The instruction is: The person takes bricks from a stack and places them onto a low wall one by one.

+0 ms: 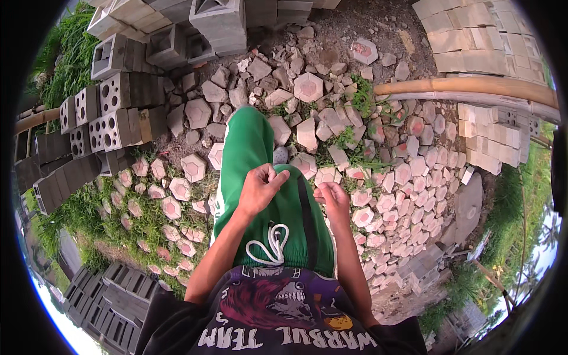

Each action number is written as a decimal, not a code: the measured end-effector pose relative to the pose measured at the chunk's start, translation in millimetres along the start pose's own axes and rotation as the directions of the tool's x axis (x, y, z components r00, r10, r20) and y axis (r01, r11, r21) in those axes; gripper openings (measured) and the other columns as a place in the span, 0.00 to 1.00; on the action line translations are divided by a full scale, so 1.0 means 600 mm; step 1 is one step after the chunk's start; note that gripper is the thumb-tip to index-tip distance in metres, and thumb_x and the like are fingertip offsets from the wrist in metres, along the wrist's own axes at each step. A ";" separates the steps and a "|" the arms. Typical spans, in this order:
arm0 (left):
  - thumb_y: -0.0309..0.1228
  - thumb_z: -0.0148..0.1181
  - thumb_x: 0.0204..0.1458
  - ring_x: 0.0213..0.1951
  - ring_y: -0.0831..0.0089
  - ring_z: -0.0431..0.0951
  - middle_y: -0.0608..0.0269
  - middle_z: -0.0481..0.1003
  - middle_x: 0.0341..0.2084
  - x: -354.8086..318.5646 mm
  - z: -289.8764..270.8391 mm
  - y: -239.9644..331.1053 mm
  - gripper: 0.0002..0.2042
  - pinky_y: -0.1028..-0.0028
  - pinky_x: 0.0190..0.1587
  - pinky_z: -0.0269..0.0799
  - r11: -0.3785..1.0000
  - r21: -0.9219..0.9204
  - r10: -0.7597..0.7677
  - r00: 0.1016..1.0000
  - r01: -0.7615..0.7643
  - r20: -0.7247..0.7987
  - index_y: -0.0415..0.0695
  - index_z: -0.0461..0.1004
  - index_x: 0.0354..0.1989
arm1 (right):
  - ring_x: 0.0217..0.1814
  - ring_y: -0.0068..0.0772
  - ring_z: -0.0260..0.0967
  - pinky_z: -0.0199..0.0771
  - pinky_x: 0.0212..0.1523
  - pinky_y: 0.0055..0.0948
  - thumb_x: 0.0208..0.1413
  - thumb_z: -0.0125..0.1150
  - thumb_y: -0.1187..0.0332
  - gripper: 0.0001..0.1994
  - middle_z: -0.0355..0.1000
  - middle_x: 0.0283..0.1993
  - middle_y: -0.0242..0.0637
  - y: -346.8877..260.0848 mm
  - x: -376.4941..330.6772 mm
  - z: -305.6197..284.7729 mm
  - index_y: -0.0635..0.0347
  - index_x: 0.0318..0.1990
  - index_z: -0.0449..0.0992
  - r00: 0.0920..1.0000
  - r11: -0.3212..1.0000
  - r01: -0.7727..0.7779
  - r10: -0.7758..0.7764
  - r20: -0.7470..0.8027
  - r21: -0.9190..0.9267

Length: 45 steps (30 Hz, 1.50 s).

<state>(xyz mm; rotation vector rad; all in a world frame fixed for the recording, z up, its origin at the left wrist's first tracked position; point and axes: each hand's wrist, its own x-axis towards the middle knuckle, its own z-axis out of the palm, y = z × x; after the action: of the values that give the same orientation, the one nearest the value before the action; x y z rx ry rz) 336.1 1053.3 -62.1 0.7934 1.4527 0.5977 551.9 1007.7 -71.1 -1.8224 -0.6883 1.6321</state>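
Observation:
My left hand [262,186] is closed in a loose fist, thumb laid across the curled fingers. It hovers in front of my green trousers [248,139], and nothing shows in it. To its right, my right hand [333,200] is also closed, fingers curled in toward the thumb beside the trousers' dark stripe. No object shows in that hand either. The two hands are apart. A white drawstring [273,251] hangs in a bow at my waist, below the hands. A grey rounded shape [280,155], perhaps a shoe tip, peeks out between my knees.
Hexagonal paving blocks [309,87] and broken pieces cover the ground, with grass between them. Hollow concrete blocks [115,131] are stacked at left, more [218,26] at the top. Pale brick stacks [491,133] stand at right, near a bamboo pole [455,87].

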 end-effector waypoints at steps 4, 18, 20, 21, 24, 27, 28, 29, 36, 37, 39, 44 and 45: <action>0.34 0.61 0.52 0.20 0.84 0.66 0.72 0.64 0.14 0.089 -0.022 0.008 0.20 0.79 0.23 0.62 0.991 -0.080 -0.112 0.994 0.111 -0.015 0.47 0.57 0.15 | 0.37 0.23 0.72 0.72 0.39 0.24 0.60 0.55 0.62 0.13 0.74 0.34 0.35 -0.034 0.067 0.026 0.65 0.40 0.71 0.990 0.986 -0.143 0.143 0.002 -0.082; 0.33 0.59 0.55 0.21 0.87 0.59 0.75 0.65 0.17 0.434 -0.191 0.252 0.16 0.79 0.22 0.55 0.952 -0.295 -0.117 0.986 0.077 -0.121 0.46 0.61 0.18 | 0.37 0.23 0.71 0.71 0.40 0.23 0.60 0.55 0.61 0.14 0.73 0.35 0.34 -0.444 0.441 0.188 0.64 0.41 0.71 0.972 0.906 -0.200 0.231 0.040 -0.374; 0.35 0.59 0.55 0.21 0.88 0.59 0.75 0.65 0.17 0.460 -0.212 0.280 0.16 0.80 0.22 0.54 0.957 -0.267 -0.159 0.976 0.115 -0.150 0.46 0.62 0.19 | 0.38 0.23 0.71 0.70 0.41 0.24 0.60 0.55 0.60 0.14 0.74 0.36 0.34 -0.474 0.466 0.195 0.63 0.42 0.71 0.988 0.955 -0.133 0.148 0.038 -0.266; 0.36 0.58 0.55 0.21 0.88 0.58 0.76 0.65 0.17 0.470 -0.222 0.294 0.15 0.80 0.22 0.53 0.968 -0.223 -0.153 0.975 0.115 -0.163 0.45 0.64 0.20 | 0.39 0.24 0.71 0.70 0.41 0.24 0.60 0.55 0.61 0.13 0.74 0.36 0.35 -0.488 0.478 0.195 0.64 0.42 0.71 0.990 0.956 -0.117 0.132 0.040 -0.269; 0.35 0.59 0.55 0.20 0.86 0.59 0.76 0.61 0.15 0.494 -0.243 0.338 0.16 0.79 0.21 0.55 0.960 -0.249 -0.170 0.972 0.126 -0.163 0.43 0.63 0.19 | 0.40 0.24 0.71 0.70 0.41 0.24 0.60 0.55 0.62 0.13 0.74 0.36 0.35 -0.527 0.495 0.196 0.64 0.42 0.71 0.992 0.950 -0.104 0.119 0.033 -0.295; 0.38 0.57 0.55 0.23 0.85 0.62 0.73 0.67 0.19 0.520 -0.249 0.341 0.14 0.79 0.26 0.59 0.968 -0.232 -0.136 0.978 0.097 -0.157 0.42 0.67 0.23 | 0.40 0.25 0.72 0.70 0.41 0.24 0.59 0.55 0.61 0.13 0.74 0.37 0.35 -0.541 0.522 0.174 0.64 0.42 0.71 0.997 0.948 -0.063 0.075 0.025 -0.313; 0.40 0.57 0.56 0.26 0.84 0.65 0.71 0.70 0.21 0.528 -0.255 0.349 0.14 0.79 0.30 0.61 0.969 -0.234 -0.116 0.980 0.076 -0.161 0.41 0.69 0.26 | 0.40 0.25 0.72 0.69 0.41 0.24 0.59 0.56 0.61 0.14 0.75 0.37 0.35 -0.554 0.532 0.171 0.64 0.42 0.71 0.998 0.941 -0.054 0.062 0.013 -0.336; 0.40 0.56 0.56 0.31 0.82 0.69 0.67 0.73 0.25 0.533 -0.263 0.358 0.14 0.78 0.36 0.64 0.973 -0.173 -0.176 0.975 0.152 -0.135 0.39 0.71 0.30 | 0.40 0.24 0.72 0.70 0.41 0.24 0.59 0.56 0.60 0.15 0.75 0.37 0.35 -0.568 0.544 0.166 0.64 0.42 0.71 0.998 0.944 -0.050 0.055 0.005 -0.327; 0.41 0.54 0.57 0.34 0.78 0.73 0.64 0.77 0.32 0.587 -0.266 0.433 0.15 0.77 0.39 0.67 0.961 -0.275 -0.090 0.967 0.022 -0.237 0.39 0.73 0.38 | 0.40 0.22 0.71 0.70 0.41 0.24 0.59 0.56 0.59 0.14 0.74 0.37 0.32 -0.692 0.703 0.115 0.62 0.42 0.72 0.996 0.963 0.083 -0.091 -0.021 -0.255; 0.40 0.54 0.57 0.35 0.79 0.73 0.65 0.76 0.32 0.601 -0.265 0.444 0.15 0.77 0.40 0.66 0.959 -0.283 -0.059 0.963 -0.019 -0.263 0.39 0.73 0.40 | 0.39 0.21 0.71 0.70 0.40 0.24 0.59 0.57 0.59 0.14 0.74 0.36 0.32 -0.717 0.735 0.111 0.62 0.42 0.73 0.993 0.959 0.104 -0.114 -0.021 -0.265; 0.40 0.54 0.57 0.35 0.79 0.73 0.65 0.76 0.33 0.626 -0.265 0.495 0.15 0.78 0.40 0.65 0.964 -0.262 -0.041 0.948 -0.046 -0.316 0.39 0.73 0.41 | 0.38 0.21 0.71 0.70 0.40 0.24 0.58 0.57 0.59 0.14 0.74 0.36 0.31 -0.769 0.799 0.107 0.62 0.42 0.73 0.986 0.951 0.149 -0.162 -0.028 -0.271; 0.40 0.56 0.56 0.39 0.78 0.73 0.65 0.74 0.39 0.732 -0.239 0.600 0.17 0.76 0.42 0.66 0.950 -0.282 -0.012 0.885 -0.136 -0.466 0.38 0.71 0.46 | 0.45 0.24 0.69 0.70 0.41 0.28 0.57 0.57 0.61 0.14 0.72 0.44 0.36 -0.919 0.959 0.103 0.61 0.45 0.72 0.953 0.880 0.290 -0.300 0.034 -0.375; 0.40 0.57 0.55 0.41 0.75 0.74 0.63 0.74 0.41 0.768 -0.227 0.608 0.20 0.74 0.44 0.67 0.933 -0.324 -0.024 0.873 -0.155 -0.487 0.38 0.69 0.50 | 0.47 0.27 0.69 0.70 0.43 0.28 0.56 0.58 0.60 0.17 0.72 0.45 0.38 -0.943 0.997 0.101 0.63 0.47 0.71 0.946 0.875 0.317 -0.321 0.052 -0.367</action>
<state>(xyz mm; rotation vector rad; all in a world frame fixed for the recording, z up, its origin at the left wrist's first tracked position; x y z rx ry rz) 265.2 1652.4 -61.9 0.4179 1.7047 1.1397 564.2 1833.4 -77.9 -1.8412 -1.2934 1.3361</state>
